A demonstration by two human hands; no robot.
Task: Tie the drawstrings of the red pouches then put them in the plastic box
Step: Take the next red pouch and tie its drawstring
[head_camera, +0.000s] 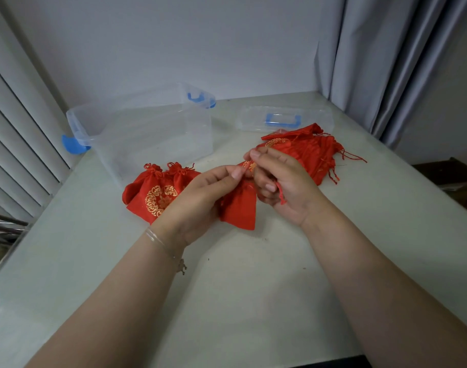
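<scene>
Two tied pouches (158, 191) lying at nine o'clock of the hands, knotted tops toward the plastic box (144, 128). Still outside that box, which stands open and holds nothing visible at eleven o'clock. Heap of untied pouches (309, 152) at one o'clock, loose strings trailing over the surface (253, 288). Lid (284, 119) beyond the heap, at twelve to one o'clock.

Dead centre, one pouch (239, 205) held up between both hands. Left hand (200, 200) curled, thumb and forefinger pinching the mouth of the pouch. Right hand (283, 181) likewise curled, fingers (256, 155) nipping the gathered top, with one drawstring (280, 193) hanging across the palm.

Probably mid-tie, knot not yet formed. Risks from here: string slipping out of the right pinch and leaving the mouth slack; pulling one cord only and bunching the cloth unevenly; a loose knot coming undone once dropped in the box. Also a chance of snagging the trailing strings of the heap just behind the right hand and dragging those pouches along.
</scene>
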